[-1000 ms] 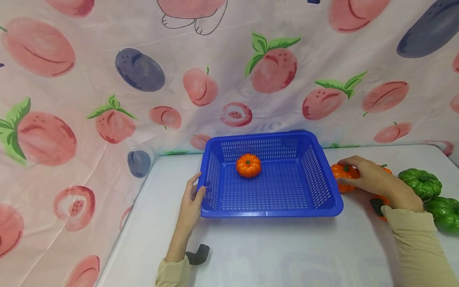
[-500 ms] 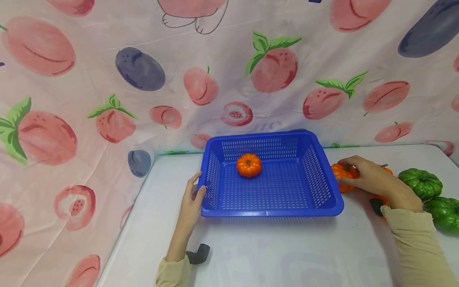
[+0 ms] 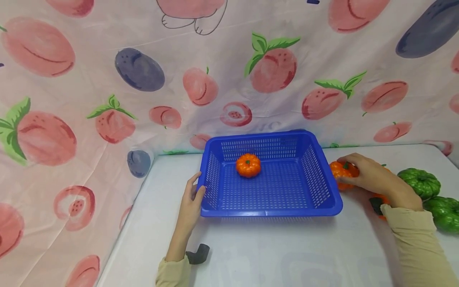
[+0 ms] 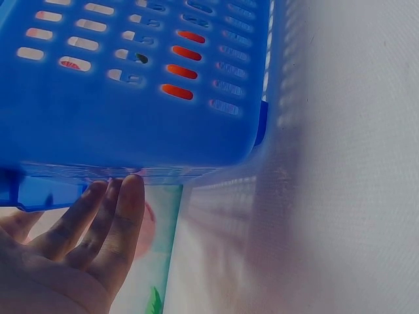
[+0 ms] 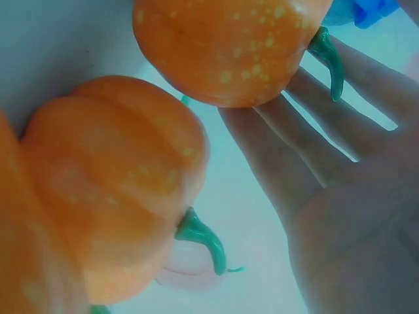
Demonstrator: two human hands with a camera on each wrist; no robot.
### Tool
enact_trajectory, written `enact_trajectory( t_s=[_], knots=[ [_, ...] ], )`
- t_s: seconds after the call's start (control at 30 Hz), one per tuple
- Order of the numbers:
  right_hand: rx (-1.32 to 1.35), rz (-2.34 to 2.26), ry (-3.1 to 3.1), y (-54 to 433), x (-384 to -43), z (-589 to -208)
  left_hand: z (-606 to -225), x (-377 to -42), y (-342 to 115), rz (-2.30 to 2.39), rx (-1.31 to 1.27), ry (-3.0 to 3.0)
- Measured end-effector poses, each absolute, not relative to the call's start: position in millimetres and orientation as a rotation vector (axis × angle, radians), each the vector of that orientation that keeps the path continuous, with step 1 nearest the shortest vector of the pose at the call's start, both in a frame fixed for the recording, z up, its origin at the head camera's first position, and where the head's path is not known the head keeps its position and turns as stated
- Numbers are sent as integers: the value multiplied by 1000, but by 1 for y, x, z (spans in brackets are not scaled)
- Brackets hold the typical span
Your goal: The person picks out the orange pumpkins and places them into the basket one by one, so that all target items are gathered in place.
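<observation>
Right of centre in the head view, the person's right hand [image 3: 374, 179] has thumb and fingers curled round a glossy orange, ribbed, pumpkin-shaped vegetable with a green stem [image 3: 340, 171]. That pumpkin sits just beside the right rim of a blue plastic basket with slotted walls [image 3: 269, 213]; I cannot tell whether the two touch. The left hand [image 3: 191, 201], lower left of centre, rests its fairly straight, slightly parted fingers against the basket's left side, the thumb tip near the rim.

Inside the basket, towards its upper left, I can see a smaller round orange pumpkin with a green stem [image 3: 248, 165], stem up. On the left of the right wrist view two more orange pumpkins stand side by side, the fuller one [image 5: 124, 190] and one cut off by the edge [image 5: 26, 242].

At the far right of the head view lie two shiny, ribbed green pumpkins, an upper one [image 3: 419, 183] and a lower one [image 3: 444, 214]. Everything rests on a white-covered table [image 3: 258, 251] before a pale pink, fruit-printed cloth [image 3: 172, 48].
</observation>
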State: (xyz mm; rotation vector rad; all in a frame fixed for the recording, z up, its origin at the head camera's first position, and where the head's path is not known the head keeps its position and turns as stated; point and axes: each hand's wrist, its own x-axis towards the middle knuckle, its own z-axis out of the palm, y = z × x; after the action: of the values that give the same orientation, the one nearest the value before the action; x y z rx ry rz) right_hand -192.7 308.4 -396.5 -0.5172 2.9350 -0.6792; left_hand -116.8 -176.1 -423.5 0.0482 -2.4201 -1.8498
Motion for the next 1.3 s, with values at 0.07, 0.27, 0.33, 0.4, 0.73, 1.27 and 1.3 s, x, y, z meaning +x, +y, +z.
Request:
enact_trajectory(
  t_s=[0.07,0.27,0.33,0.4,0.73,1.27,1.3],
  knots=[
    [-497,-677,2928,308,-192,-395,-424,-117,-177,-1846,51,-2423],
    [-507,-672,2925,309,-192,-388,-425,-118,-177,-1835,46,-2431],
    [-506,-674,2925,309,-192,-386,-426,-118,-177,-1836,41,-2428],
    [-491,-670,2919,308,-192,-385,-426,-118,-177,-1836,43,-2428],
    [-465,-645,2931,308,-189,-374,-425,-118,-176,-1837,41,-2426],
    [-451,-633,2954,307,-188,-358,-426,-118,-177,-1868,56,-2409],
    [-454,-637,2954,306,-188,-357,-426,-118,-176,-1871,58,-2409]
  ],
)
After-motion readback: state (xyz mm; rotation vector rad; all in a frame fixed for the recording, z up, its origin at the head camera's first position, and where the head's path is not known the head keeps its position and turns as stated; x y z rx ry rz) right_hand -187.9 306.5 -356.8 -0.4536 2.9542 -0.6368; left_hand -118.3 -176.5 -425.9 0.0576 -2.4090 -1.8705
